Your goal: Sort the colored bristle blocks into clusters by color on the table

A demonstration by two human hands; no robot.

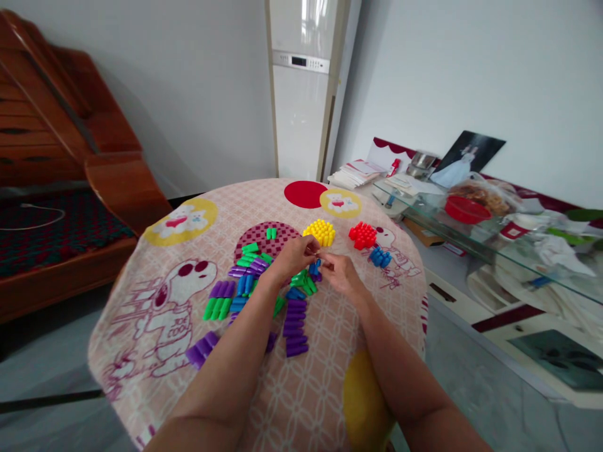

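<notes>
A home living room, wooden settee (110,176) at ten o'clock, floor-standing air conditioner (301,116) at twelve, portrait photograph (487,149) at two, cluttered glass-topped cabinet (475,238) at three, cartoon-dog tablecloth (325,364) towards six.

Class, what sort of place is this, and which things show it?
Probably a home's living room: a wooden sofa, what looks like a tall air conditioner, and a cartoon-print tablecloth.

Single head-worn cam, pretty close in, looking forward and kinda down across a round, pink-patterned, cloth-covered table (325,376), with a tall, glossy white floor unit (301,119) at twelve o'clock, farther back.
</notes>
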